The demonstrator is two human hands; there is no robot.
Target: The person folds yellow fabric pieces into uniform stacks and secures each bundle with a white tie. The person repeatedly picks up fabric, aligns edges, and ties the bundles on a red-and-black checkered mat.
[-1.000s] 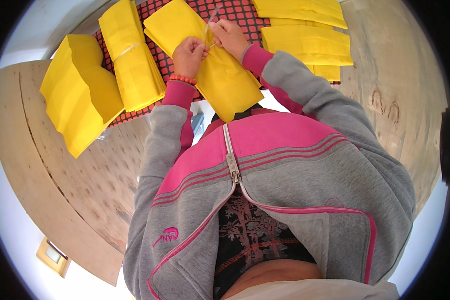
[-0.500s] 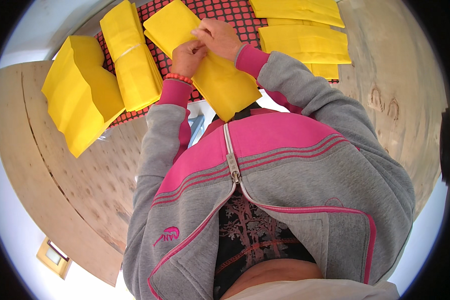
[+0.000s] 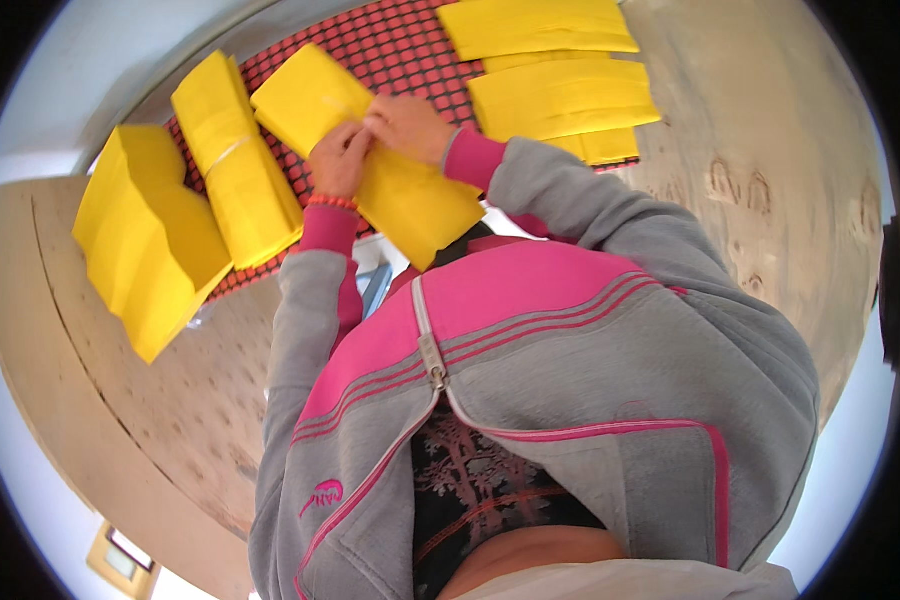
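Observation:
A folded bundle of yellow sheet material [image 3: 308,92] lies slantwise in front of me, its near end reaching the table edge by my jacket. My left hand [image 3: 338,162], with a red bead bracelet at the wrist, is closed in a pinch over the middle of it. From the right, my right hand [image 3: 410,124] meets it, thumb and fingers also pinched together. Whatever thin thing the fingertips hold is too small and blurred to make out. Just left lies another yellow bundle [image 3: 245,185] with a pale band around its middle.
A loose, wavy yellow sheet [image 3: 150,235] lies at the far left, partly over the wooden table [image 3: 160,400]. Several flat yellow folded pieces [image 3: 565,98] are stacked at the right. Beneath them spreads a red and black patterned mat [image 3: 395,55].
The whole view has shifted, so the table things sit lower and further left. Both hands stay pinched together over the middle bundle, with slight finger movement.

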